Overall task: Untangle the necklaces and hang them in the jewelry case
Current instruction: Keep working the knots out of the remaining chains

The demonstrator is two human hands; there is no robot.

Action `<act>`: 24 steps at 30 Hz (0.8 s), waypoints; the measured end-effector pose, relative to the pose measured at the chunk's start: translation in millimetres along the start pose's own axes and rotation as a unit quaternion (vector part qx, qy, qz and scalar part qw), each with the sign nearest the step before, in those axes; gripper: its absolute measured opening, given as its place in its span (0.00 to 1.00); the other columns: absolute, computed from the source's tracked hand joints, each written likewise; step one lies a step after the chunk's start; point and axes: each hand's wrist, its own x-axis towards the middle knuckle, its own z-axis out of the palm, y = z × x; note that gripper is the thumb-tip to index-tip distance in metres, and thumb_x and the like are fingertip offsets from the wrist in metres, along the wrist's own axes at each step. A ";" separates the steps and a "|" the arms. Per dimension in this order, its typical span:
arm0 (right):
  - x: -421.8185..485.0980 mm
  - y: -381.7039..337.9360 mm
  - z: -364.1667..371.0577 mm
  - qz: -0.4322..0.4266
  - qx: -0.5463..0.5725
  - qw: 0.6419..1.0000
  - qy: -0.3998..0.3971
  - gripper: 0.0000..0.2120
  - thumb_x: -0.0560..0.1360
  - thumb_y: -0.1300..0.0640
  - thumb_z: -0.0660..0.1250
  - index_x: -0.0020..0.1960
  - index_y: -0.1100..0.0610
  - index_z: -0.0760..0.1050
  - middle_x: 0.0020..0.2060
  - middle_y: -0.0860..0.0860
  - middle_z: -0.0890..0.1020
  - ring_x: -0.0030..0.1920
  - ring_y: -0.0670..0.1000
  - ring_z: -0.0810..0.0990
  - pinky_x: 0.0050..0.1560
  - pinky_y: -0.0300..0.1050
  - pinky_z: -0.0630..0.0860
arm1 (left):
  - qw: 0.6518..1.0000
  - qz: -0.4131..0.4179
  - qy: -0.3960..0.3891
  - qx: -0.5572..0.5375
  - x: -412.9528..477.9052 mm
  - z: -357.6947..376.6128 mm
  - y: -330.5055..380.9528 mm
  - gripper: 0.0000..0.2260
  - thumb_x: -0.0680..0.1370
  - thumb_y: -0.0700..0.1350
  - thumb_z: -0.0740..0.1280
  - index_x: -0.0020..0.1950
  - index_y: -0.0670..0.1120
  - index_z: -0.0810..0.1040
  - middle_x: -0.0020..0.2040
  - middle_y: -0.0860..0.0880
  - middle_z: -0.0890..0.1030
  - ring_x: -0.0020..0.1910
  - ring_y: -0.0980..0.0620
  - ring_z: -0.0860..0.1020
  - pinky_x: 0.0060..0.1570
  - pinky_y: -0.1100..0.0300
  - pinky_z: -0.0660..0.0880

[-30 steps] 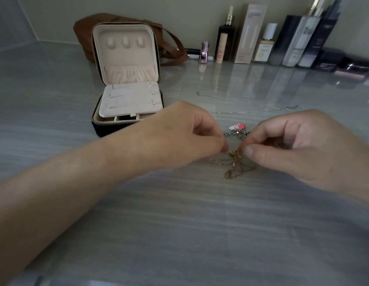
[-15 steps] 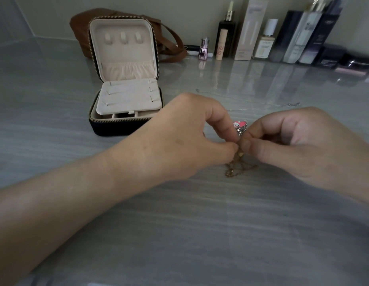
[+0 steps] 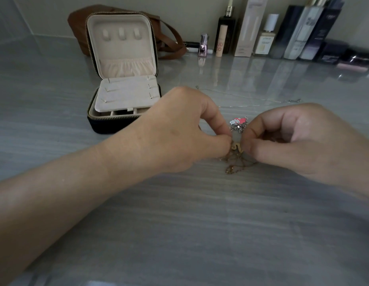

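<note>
- Left hand [image 3: 179, 131] and right hand [image 3: 293, 141] meet low over the grey streaked tabletop [image 3: 179, 223]. Fingers [image 3: 217, 142] of both are narrowed, pinching the tangled thin gold chain necklace with letter pendant [image 3: 235, 147].
- Rest of the gold tangle lies on the tabletop at 6 o'clock of the pinch.
- Silver chain with pink-and-white cartoon charm [image 3: 238, 121] sits just beside, at 12 o'clock. Fine silver chain [image 3: 251, 98] is further out, apart.
- Open black zip jewelry case with cream lining [image 3: 109, 124] at 10 o'clock, nothing on its lid hooks.
- Step looks like loosening the knot. Tease with small pulls, no yanking, loops kept flat.
</note>
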 end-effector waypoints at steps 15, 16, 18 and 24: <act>-0.9 -0.5 -1.1 -0.014 0.015 1.000 0.015 0.03 0.63 0.50 0.72 0.37 0.45 0.80 0.26 0.43 0.79 0.26 0.39 0.74 0.27 0.29 0.69 | 0.997 -0.045 -0.012 -0.059 1.9 -0.9 0.6 0.04 0.63 0.51 0.70 0.35 0.53 0.82 0.22 0.53 0.74 0.20 0.57 0.67 0.22 0.68 0.65; -1.2 0.1 -1.1 -0.023 0.006 1.000 0.013 0.03 0.64 0.50 0.73 0.37 0.45 0.80 0.26 0.44 0.80 0.26 0.40 0.74 0.27 0.30 0.69 | 0.997 -0.051 -0.011 -0.063 2.1 -0.6 0.7 0.04 0.62 0.51 0.69 0.34 0.54 0.82 0.22 0.55 0.74 0.22 0.57 0.68 0.24 0.68 0.66; -2.5 0.2 -0.6 -0.038 -0.023 0.999 0.020 0.03 0.65 0.50 0.73 0.37 0.46 0.80 0.28 0.46 0.81 0.26 0.44 0.75 0.27 0.32 0.69 | 0.996 -0.062 -0.011 -0.069 2.0 -0.2 1.1 0.03 0.62 0.50 0.69 0.33 0.54 0.82 0.21 0.57 0.74 0.22 0.60 0.69 0.26 0.68 0.68; -7.1 -1.1 3.3 -0.127 -0.127 0.978 0.106 0.05 0.63 0.43 0.69 0.37 0.41 0.78 0.34 0.39 0.80 0.34 0.43 0.76 0.33 0.28 0.70 | 0.994 -0.068 -0.009 -0.082 1.9 0.4 2.6 0.02 0.63 0.50 0.70 0.33 0.54 0.83 0.20 0.57 0.73 0.21 0.62 0.69 0.25 0.69 0.68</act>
